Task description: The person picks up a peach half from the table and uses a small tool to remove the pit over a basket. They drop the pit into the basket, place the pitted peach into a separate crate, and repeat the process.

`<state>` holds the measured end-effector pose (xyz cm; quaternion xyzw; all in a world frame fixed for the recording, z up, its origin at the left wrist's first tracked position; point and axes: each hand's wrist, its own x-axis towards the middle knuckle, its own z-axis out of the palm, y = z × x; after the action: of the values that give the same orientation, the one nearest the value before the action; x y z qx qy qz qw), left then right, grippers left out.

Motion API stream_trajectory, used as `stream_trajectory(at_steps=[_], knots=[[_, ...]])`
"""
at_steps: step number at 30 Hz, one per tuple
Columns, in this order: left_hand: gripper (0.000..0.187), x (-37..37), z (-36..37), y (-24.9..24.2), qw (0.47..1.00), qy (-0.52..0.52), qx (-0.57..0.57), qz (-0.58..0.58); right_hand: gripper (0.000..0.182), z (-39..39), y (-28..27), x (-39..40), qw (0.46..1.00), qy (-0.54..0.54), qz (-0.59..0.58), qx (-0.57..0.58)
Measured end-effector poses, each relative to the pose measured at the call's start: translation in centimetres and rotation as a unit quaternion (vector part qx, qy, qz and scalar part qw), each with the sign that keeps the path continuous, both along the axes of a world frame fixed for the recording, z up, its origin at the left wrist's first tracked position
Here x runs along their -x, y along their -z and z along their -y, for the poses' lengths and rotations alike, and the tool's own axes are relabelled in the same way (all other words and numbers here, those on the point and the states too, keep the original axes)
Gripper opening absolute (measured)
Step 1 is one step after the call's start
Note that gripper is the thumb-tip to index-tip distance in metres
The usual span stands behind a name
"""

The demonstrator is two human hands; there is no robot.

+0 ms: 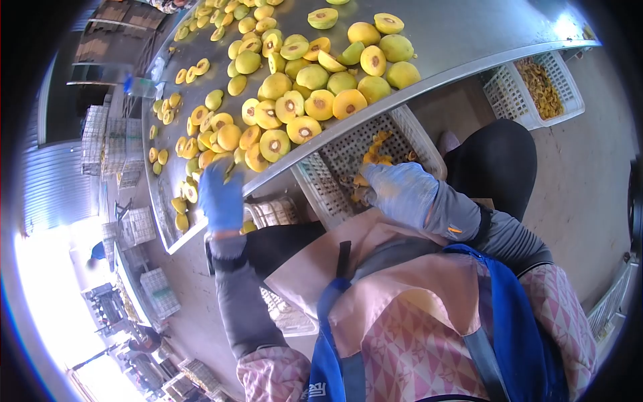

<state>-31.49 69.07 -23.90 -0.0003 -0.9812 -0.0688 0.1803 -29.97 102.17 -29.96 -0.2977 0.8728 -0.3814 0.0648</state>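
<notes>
Many halved yellow fruits (290, 107), like peaches or apricots with brown centres, lie on the metal table (455, 40), some cut side up. My left hand (224, 197), in a blue glove, is at the table's near edge beside the fruit halves. Motion smears its fingers, and whether they hold anything is hidden. My right hand (402, 191), in a pale blue, stained glove, is over a white crate (328, 194) below the table edge. Its fingers are curled together around something small and brownish that I cannot make out. Orange-brown scraps (378, 147) show in the crate just beyond those fingers.
The table's raised metal rim (402, 97) runs between me and the fruit. Another white crate (506, 94) with brownish-orange scraps stands on the floor at the right. My knees flank the nearer crate. Stacked crates (114, 144) stand at the far left.
</notes>
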Motion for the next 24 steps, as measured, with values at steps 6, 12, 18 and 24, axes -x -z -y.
stream_trajectory(at_steps=[6, 12, 18, 24], knots=[[0.04, 7.1, -4.1, 2.3, 0.978, 0.011, 0.172, 0.116, 0.027, -0.5, -0.4, 0.6, 1.0, 0.012, 0.002, 0.025], [0.049, 7.5, -8.6, 3.1, 0.987, 0.073, 0.077, 0.121, 0.025, -0.5, -1.3, 0.8, 0.998, -0.005, 0.058, 0.02], [0.046, 7.0, -8.5, 4.0, 0.987, 0.023, -0.032, 0.155, 0.031, -0.7, -2.1, 1.1, 0.998, 0.026, 0.058, 0.026], [0.033, 3.3, -9.8, 0.3, 0.79, 0.002, -0.583, 0.19, 0.035, 0.2, -3.0, 2.2, 0.973, 0.11, 0.126, 0.157]])
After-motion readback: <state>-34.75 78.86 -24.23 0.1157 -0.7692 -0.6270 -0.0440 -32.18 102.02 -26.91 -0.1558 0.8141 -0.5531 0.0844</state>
